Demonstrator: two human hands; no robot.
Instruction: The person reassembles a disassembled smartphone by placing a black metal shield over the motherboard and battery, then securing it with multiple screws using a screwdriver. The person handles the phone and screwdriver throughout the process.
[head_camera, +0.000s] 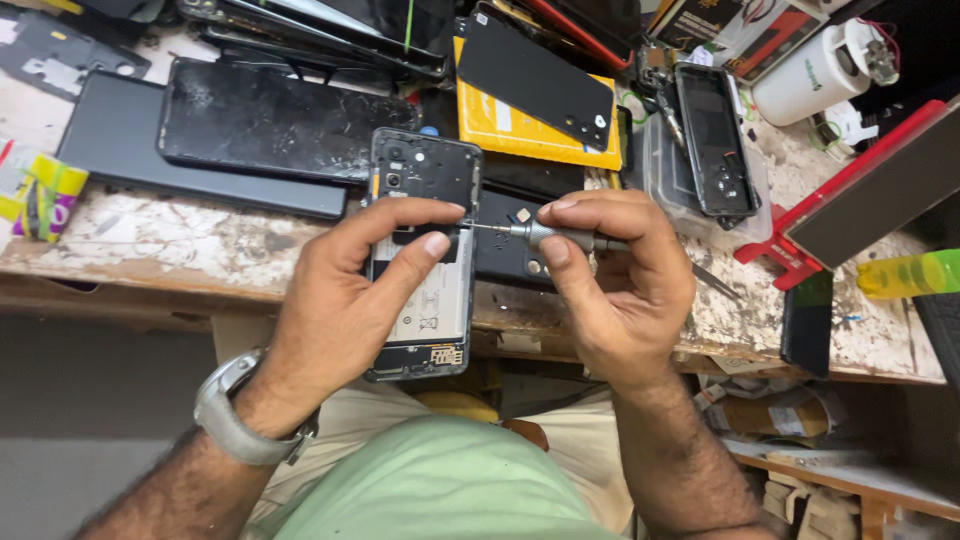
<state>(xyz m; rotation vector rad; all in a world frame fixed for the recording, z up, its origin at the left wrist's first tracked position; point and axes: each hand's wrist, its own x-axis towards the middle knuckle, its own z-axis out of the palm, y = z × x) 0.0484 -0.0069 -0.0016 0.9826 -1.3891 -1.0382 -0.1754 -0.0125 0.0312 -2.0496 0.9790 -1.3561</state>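
Observation:
My left hand (345, 300) grips an opened phone (425, 170) with its back cover off, showing the dark frame, camera area and white battery. Thumb and forefinger clamp its middle. My right hand (615, 280) holds a thin grey screwdriver (555, 236) horizontally. Its tip touches the phone's right edge, near my left thumb. The phone hangs over the front edge of the worn workbench (150, 245).
Dark phone screens and panels (270, 125) lie stacked at the back left. A yellow box (530, 130) carries a black back cover. A clear tray (715, 150) holds another phone. A white cylinder (815, 70), a red stand (800, 235) and a yellow-green bottle (910, 275) sit right.

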